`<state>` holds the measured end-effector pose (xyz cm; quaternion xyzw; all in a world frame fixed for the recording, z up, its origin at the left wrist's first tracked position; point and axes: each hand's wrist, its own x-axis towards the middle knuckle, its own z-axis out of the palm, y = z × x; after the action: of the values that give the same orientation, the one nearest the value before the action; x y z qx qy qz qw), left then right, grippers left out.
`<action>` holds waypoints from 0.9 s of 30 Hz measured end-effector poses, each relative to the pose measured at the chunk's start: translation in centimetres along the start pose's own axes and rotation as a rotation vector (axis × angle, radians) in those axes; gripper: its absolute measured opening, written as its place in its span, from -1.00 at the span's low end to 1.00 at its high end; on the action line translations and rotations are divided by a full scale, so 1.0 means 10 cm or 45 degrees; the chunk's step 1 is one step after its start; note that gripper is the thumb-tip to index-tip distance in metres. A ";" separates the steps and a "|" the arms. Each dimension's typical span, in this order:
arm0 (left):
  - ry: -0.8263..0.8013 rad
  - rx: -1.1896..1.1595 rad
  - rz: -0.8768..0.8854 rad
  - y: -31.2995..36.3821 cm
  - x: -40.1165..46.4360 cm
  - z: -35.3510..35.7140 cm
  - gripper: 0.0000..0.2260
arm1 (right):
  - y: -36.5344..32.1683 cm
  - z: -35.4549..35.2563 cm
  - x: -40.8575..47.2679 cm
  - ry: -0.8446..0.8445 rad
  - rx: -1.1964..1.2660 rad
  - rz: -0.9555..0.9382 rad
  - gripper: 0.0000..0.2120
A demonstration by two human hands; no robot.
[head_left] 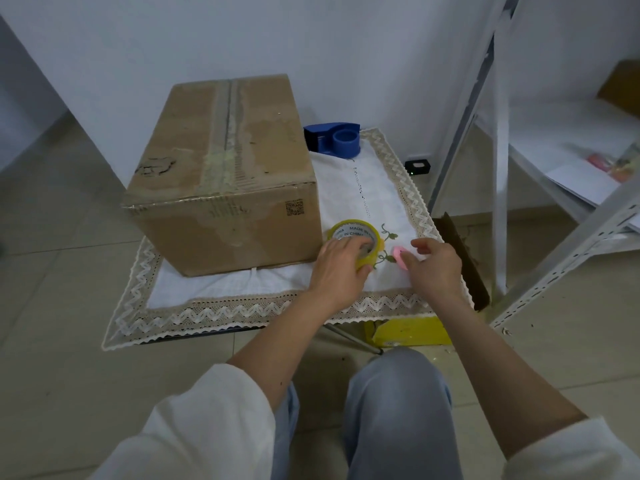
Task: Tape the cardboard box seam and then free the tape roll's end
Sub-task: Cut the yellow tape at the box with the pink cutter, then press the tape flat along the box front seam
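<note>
1. Yellowish tape roll [354, 241] near the counter's [242, 308] front edge, partly hidden by left hand [337, 268] fingers clasping it; core reads "MADE IN CHINA".
2. Right hand [433, 268] fingers loosely spread, half covering a pink object [399, 254].
3. Cardboard box [225, 174] label print illegible.

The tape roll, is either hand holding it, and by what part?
The left hand grips the tape roll by its rim, fingers reaching into the core. The right hand holds nothing.

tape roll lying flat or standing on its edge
Lying flat: the tape roll shows its open core facing up, left hand on it.
</note>
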<state>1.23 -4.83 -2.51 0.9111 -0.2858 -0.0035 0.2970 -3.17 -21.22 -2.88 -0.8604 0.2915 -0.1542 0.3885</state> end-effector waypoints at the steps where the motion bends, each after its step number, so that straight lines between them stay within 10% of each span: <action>1: 0.043 -0.026 0.014 0.00 -0.03 -0.02 -0.64 | -0.04 -0.01 -0.02 0.015 0.011 -0.041 -0.71; 22: 1.255 -0.192 0.098 -0.64 -0.59 -1.33 -0.78 | -1.44 0.46 -0.70 0.086 0.130 -1.163 -0.89; 27: 1.207 -0.091 0.102 -0.98 -0.58 -1.58 -0.74 | -1.65 0.65 -0.65 0.256 -0.094 -1.314 -0.79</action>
<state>4.18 13.17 4.21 0.7897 -0.1534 0.4144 0.4256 1.25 -4.69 5.19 -0.8861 -0.1292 -0.3970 0.2015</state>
